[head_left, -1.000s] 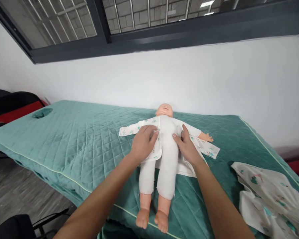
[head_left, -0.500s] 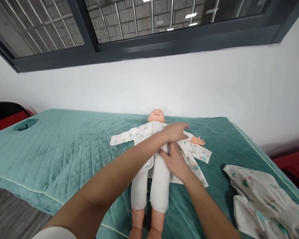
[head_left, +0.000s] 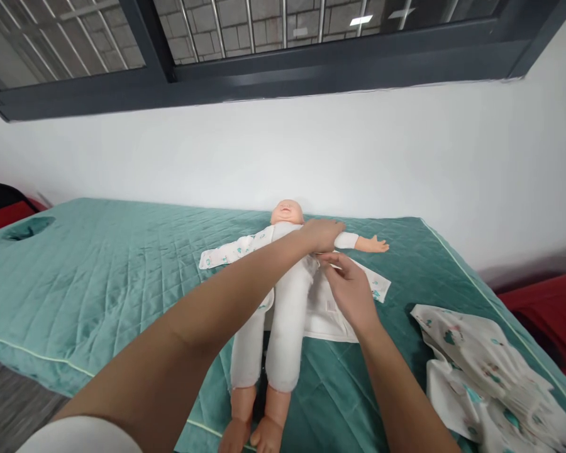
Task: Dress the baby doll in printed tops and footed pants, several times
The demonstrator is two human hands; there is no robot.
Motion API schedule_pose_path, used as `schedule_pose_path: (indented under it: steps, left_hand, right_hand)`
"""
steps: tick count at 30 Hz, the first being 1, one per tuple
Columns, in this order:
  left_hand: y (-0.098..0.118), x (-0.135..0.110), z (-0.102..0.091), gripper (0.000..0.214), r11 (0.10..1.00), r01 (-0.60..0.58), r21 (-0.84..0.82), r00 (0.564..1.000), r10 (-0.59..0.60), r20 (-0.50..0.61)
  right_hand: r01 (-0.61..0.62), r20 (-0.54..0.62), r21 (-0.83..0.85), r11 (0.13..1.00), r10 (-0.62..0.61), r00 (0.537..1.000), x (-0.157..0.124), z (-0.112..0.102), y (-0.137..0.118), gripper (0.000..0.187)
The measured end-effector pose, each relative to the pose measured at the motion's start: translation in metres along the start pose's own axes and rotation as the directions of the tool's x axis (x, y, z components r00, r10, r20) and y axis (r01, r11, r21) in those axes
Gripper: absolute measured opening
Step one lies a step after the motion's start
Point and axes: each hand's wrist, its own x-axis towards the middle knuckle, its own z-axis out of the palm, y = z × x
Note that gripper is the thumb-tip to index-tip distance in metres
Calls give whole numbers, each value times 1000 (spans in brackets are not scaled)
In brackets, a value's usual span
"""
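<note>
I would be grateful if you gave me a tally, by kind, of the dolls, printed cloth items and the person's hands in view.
Doll: 1
Printed cloth items: 2 (top on the doll, crumpled heap counted as one)
Hands: 2 (left hand, right hand)
Total: 5

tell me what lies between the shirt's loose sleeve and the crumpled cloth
Only bare green cover lies between the sleeve and the cloth, as the head view shows.
</note>
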Motion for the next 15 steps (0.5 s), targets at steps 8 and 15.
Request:
schedule_pose_path:
  steps: [8,15]
  left_hand:
    - [1,-17,-7,40,998,6,59,997,-2,-81]
    - [0,-17,3,46,999,37,-22,990,-40,-138]
  right_hand:
    - [-2,-9,-804,595,-9,1000,4,13,27,29]
    - [-34,-61,-787,616,-22,998,18,-7,43,23]
